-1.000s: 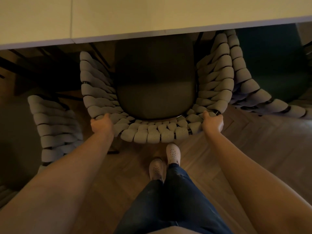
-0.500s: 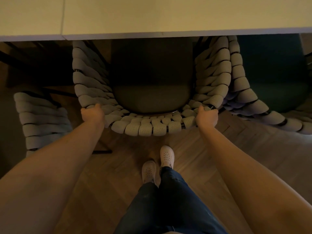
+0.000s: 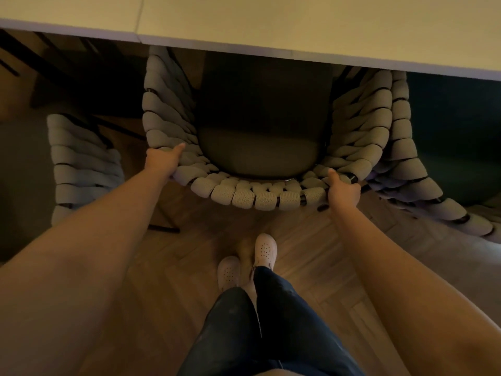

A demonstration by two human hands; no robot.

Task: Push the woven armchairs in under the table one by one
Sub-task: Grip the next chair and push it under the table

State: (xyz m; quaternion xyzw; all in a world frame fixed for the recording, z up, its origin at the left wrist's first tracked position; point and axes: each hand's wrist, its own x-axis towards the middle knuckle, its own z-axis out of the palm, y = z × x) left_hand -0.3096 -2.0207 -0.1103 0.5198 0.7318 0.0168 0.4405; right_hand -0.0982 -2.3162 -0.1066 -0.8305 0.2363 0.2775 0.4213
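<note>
A woven armchair (image 3: 252, 195) of thick pale grey rope with a dark seat cushion (image 3: 260, 158) stands straight ahead, its front half hidden under the pale table (image 3: 298, 36). My left hand (image 3: 162, 160) grips the left corner of its curved back rim, thumb lying along the top. My right hand (image 3: 343, 188) grips the right corner of the rim, thumb up on the weave, fingers hidden behind it.
A second woven armchair (image 3: 84, 164) stands to the left, farther out from the table. A third woven armchair (image 3: 423, 180) touches the middle one on the right, partly under the table. My legs and pale shoes (image 3: 246, 264) stand on the wooden floor behind the chair.
The middle armchair has slid forward, deeper under the table, with both hands holding its back rim. The view has shifted, so the table edge now runs slanted.
</note>
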